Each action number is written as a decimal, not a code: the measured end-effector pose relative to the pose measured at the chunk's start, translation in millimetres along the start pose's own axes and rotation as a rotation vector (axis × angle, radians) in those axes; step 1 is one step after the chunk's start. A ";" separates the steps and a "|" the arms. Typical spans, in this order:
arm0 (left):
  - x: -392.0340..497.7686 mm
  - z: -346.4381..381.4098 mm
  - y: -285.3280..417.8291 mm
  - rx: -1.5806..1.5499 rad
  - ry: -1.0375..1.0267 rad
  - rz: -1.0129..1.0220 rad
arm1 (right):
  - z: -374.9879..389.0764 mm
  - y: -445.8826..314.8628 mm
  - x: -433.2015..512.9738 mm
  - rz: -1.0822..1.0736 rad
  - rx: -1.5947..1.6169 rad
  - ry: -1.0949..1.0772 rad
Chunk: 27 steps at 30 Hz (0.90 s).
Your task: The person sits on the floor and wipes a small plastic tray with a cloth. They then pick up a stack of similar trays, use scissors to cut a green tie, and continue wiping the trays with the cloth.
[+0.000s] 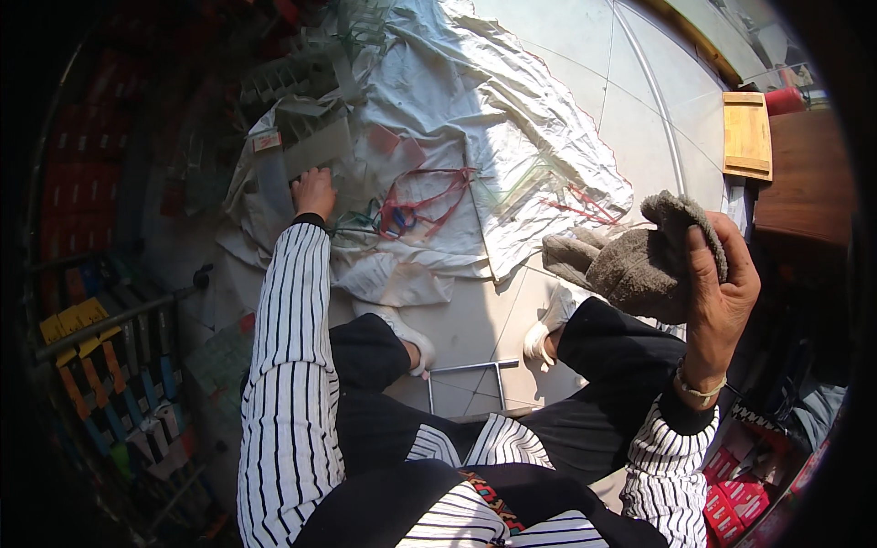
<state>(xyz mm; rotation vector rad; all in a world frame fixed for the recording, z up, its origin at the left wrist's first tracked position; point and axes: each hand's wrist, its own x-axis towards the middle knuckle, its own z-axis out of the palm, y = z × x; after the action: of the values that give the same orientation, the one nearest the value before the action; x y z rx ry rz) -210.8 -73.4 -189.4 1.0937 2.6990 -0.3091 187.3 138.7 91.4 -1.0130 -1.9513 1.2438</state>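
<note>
My right hand (727, 281) grips a thick grey-brown terry cloth (634, 264) by its upper edge, thumb on the near side. The cloth hangs bunched above my knee. On the left, my left hand (315, 193) reaches down to the near edge of a translucent plastic divider tray (318, 149); its fingers are partly hidden, so whether they grip the tray is unclear. Beneath the tray spreads a creased white sheet (445, 89). Red plastic strapping (428, 202) lies loose on it, right of my left hand, and pink pieces (397, 145) lie farther back.
More clear divider trays (288, 79) are heaped at the back left. A rack of packaged goods (123, 377) stands at the left. A small wooden stool (747, 135) is at the right, with red boxes (736, 500) lower down. A metal frame (473, 368) sits between my feet.
</note>
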 end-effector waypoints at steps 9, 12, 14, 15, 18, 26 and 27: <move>7.8 33.1 35.1 0.276 0.032 0.189 | 6.7 2.5 -1.1 0.042 -0.048 -0.019; 4.7 15.9 28.2 0.124 0.114 0.431 | 5.1 2.9 -0.9 0.024 -0.057 -0.016; 1.2 -7.0 31.6 0.049 0.180 0.601 | 3.6 2.2 -0.4 0.012 -0.023 -0.020; -0.6 -21.6 37.0 -0.035 0.182 0.652 | 2.6 2.1 -0.3 -0.013 0.015 -0.022; -12.4 -74.9 67.7 -0.210 0.126 0.779 | -1.1 3.8 1.1 -0.004 0.122 0.005; -128.1 -208.0 157.6 -1.061 0.023 0.887 | 4.8 1.5 0.8 -0.041 0.599 0.030; -143.8 -218.8 165.3 -1.169 -0.017 0.904 | 10.0 -2.3 -1.5 -0.066 0.639 -0.002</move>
<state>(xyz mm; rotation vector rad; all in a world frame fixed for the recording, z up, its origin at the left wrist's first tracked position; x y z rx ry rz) -19.3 7.3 40.1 1.5575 1.5179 1.1832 179.4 132.3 89.7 -0.6085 -1.4121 1.6702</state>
